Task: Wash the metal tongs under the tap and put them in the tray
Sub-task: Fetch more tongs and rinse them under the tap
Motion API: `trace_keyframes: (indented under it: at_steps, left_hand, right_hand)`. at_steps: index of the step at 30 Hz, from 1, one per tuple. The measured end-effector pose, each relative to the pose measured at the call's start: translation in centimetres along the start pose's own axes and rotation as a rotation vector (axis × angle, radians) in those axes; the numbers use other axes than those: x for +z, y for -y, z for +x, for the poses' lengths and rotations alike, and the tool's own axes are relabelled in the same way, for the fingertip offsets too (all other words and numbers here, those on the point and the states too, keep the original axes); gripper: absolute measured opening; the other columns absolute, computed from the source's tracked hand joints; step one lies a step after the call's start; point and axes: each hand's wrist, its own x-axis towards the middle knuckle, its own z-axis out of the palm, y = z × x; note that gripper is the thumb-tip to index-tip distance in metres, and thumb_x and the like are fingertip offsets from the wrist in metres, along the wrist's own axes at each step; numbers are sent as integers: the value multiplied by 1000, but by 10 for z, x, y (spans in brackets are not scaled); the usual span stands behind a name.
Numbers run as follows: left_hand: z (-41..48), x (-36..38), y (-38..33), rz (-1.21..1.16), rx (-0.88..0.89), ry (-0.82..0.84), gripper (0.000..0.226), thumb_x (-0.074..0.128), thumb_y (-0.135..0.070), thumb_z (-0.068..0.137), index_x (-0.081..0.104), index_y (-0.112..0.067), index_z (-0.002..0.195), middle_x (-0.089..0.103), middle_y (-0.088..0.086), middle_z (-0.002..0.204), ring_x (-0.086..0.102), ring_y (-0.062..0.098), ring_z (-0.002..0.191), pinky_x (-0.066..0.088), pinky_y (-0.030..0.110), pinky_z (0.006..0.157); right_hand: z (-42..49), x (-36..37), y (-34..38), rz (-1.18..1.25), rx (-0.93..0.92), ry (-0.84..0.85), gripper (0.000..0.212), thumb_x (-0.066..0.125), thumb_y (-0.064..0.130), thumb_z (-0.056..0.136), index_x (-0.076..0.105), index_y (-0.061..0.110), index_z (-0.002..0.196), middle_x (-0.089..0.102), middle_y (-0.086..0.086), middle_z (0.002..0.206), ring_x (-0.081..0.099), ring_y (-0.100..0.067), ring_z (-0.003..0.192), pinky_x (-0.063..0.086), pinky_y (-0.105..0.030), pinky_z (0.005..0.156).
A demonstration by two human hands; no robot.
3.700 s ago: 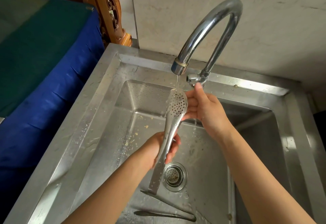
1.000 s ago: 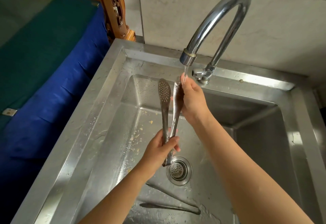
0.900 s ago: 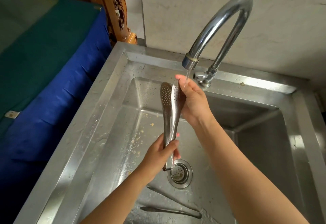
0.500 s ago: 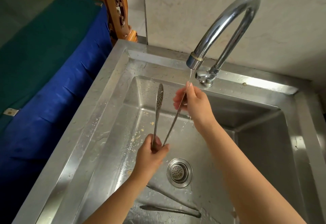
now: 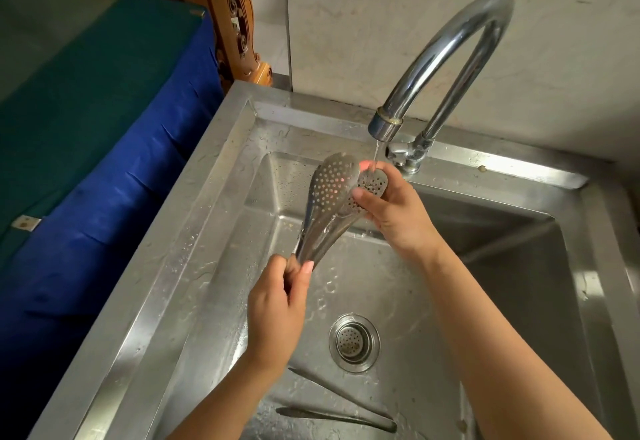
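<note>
One pair of metal tongs point(image 5: 329, 211) with two perforated spoon ends. Two hands: left hand point(image 5: 275, 315), right hand point(image 5: 394, 211). One tap point(image 5: 446, 48). One sink point(image 5: 194, 231), with one drain strainer point(image 5: 354, 342).

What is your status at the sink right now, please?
Left hand grips tongs handle; right hand rubs far blade under tap stream. Tray unseen.

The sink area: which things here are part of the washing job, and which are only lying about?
Part of the job:
- metal tongs
- tap, running
- left hand, holding the handle end
- right hand, at the perforated heads
- sink

Lying about:
- blue cloth
- carved wooden post
</note>
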Motion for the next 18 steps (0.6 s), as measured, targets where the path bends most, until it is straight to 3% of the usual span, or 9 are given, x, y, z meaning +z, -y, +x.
trace_keyframes:
  at_steps: [3,5,6,9,12,14,16,18]
  left_hand:
    - [-1,-1,0,-8,13,-22,40,46,-40,89,42,-7,66,44,3,54,37,14,51,30,10,48]
    - [-2,-1,1,-9,11,-39,40,46,-39,88,43,-6,65,45,4,53,37,15,52,30,9,48]
    - [-3,-1,1,-2,7,-43,41,46,-39,88,43,-5,65,44,4,53,36,15,52,29,10,48]
    - [-7,1,2,33,10,-38,41,48,-38,88,43,-5,64,43,2,53,34,12,53,29,10,49]
    - [-9,0,4,54,5,-56,40,49,-38,88,42,-7,64,40,-1,53,32,11,53,29,9,49]
    - [-8,-2,4,73,4,-69,40,48,-40,89,40,-10,64,39,-1,53,30,11,51,28,11,49]
    - [-4,-2,2,82,-14,-72,38,48,-41,89,36,-15,64,40,-2,52,29,9,49,27,11,48]
    - [0,-1,-3,83,-23,-72,36,48,-41,87,32,-18,65,36,-7,53,29,11,51,28,9,49]
  right_hand:
    - [3,7,-1,-67,-31,-121,18,57,5,89,59,20,97,70,1,84,67,-25,79,56,-41,80]
    - [6,14,-2,-166,-72,-230,5,56,20,92,60,17,93,67,-4,77,63,-36,69,55,-46,73]
    - [7,19,-3,-237,-100,-298,14,52,27,94,60,19,87,62,-6,69,56,-36,60,52,-43,65]
    - [10,29,-3,-253,-144,-414,41,37,32,99,56,32,63,45,-4,58,40,-10,51,38,-20,55]
    - [11,29,-4,-270,-113,-351,43,41,31,98,52,36,57,39,12,53,37,2,46,35,-11,51]
    - [11,28,-6,-338,-101,-235,26,46,25,97,52,35,73,52,4,69,49,-3,63,46,-25,66]
    - [10,26,-10,-273,-79,-143,23,51,15,94,53,36,85,59,-7,86,56,-21,78,51,-42,76]
    - [8,24,-13,-149,-61,-130,28,55,9,92,56,37,89,62,-5,87,59,-22,79,50,-43,76]
